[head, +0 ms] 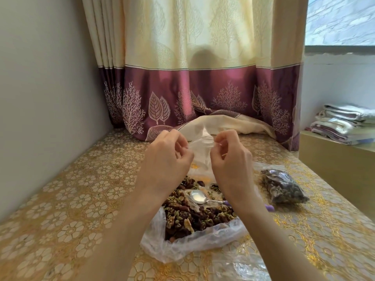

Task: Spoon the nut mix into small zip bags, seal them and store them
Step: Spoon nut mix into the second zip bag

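gold floral tablecloth (pixel 81 199), cream-and-maroon tree-patterned curtain (pixel 182 88), brown-green nut mix (pixel 194 218), purple-handled silver spoon (pixel 197 196).

One view only, head cam, so no 2nd view to share w/. Worn on the person's head, faces fwd and down over both forearms, wide-angle: edges bend. Close in: left hand (pixel 168 157) and right hand (pixel 229 159) sit mid-frame, raised. Below the fingers, nearer the cam, the open bag of nut mix (pixel 194 218) on the gold-patterned table (pixel 71 209). Beyond the fingertips, far end, the curtain (pixel 203 67). Right of the fingers, a window (pixel 341 19) at the top corner; left, a bare wall (pixel 44 78).
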Action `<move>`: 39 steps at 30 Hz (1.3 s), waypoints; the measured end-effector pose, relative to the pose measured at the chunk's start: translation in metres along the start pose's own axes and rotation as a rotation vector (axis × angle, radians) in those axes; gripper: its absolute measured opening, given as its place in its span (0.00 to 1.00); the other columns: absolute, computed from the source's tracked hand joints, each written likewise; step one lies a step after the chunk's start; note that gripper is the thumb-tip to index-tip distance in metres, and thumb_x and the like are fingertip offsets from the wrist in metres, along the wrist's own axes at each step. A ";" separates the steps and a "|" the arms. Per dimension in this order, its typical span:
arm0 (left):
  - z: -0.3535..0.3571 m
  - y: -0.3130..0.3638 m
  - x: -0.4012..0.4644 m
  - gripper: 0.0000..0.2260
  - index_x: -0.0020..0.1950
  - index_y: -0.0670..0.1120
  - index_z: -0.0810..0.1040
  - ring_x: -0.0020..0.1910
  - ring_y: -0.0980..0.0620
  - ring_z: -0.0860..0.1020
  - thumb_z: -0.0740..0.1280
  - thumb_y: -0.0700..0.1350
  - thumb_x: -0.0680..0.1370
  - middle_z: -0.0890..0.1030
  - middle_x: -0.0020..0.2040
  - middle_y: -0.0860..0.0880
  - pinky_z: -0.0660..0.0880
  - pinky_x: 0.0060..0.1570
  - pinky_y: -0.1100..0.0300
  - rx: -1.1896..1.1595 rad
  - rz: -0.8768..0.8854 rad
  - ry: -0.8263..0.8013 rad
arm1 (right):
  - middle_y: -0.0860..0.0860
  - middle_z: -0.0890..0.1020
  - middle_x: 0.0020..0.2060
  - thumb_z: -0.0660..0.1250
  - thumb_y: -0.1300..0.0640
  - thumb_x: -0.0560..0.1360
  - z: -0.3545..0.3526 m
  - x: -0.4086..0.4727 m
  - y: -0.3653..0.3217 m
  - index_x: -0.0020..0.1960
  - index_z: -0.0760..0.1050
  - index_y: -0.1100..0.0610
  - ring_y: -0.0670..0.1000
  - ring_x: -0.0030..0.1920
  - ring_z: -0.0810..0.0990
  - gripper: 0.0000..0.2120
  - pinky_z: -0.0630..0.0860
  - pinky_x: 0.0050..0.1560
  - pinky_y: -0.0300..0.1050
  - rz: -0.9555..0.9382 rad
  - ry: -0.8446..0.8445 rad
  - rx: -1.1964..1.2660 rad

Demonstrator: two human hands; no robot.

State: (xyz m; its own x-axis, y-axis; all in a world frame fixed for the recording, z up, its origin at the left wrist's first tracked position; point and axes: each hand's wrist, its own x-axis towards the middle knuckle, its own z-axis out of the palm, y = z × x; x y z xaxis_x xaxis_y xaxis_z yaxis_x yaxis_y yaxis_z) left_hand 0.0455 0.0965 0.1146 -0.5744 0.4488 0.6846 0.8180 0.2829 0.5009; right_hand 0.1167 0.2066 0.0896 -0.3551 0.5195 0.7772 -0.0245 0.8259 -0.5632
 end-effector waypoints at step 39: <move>-0.015 -0.058 0.013 0.12 0.50 0.43 0.78 0.31 0.56 0.80 0.70 0.34 0.68 0.82 0.32 0.50 0.77 0.29 0.66 -0.901 -0.597 -0.072 | 0.52 0.84 0.39 0.67 0.60 0.76 -0.026 0.020 0.034 0.48 0.80 0.56 0.51 0.40 0.83 0.04 0.79 0.37 0.41 0.401 -0.187 0.415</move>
State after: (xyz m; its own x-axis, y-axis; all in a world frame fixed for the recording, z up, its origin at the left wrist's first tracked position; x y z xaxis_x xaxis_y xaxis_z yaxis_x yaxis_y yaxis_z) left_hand -0.0103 0.0730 0.1027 -0.8454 0.5019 0.1829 0.0661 -0.2415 0.9681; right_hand 0.1326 0.2506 0.0934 -0.5693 0.6940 0.4407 -0.2037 0.4003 -0.8935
